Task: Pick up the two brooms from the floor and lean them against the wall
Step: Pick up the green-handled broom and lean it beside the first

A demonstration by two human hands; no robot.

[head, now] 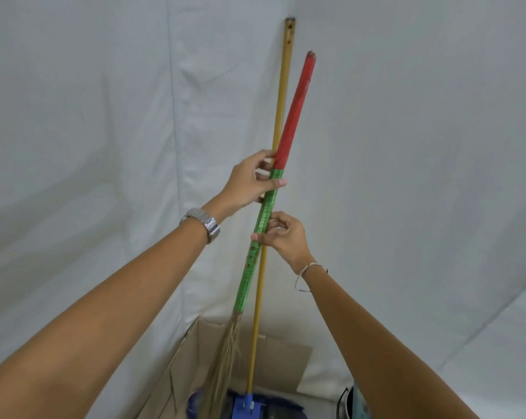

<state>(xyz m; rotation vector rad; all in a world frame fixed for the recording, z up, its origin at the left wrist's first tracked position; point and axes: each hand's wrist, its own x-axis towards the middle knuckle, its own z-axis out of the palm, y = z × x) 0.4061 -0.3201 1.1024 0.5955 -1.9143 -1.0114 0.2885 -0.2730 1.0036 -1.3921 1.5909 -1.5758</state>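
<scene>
Leaning is under way: left hand and right hand curl their fingers around the red-and-green broom, beside the yellow-handled broom propped at the wall; next, ease it back and release.

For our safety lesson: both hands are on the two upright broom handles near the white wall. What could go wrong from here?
1. The red-and-green taped broom handle tilts across the yellow wooden broom handle; if let go, it may slide sideways and fall.
2. The left hand and right hand pinch with their fingertips, so a handle could slip.
3. Both broom heads stand by a brown cardboard box, which may keep them from settling firmly.
</scene>
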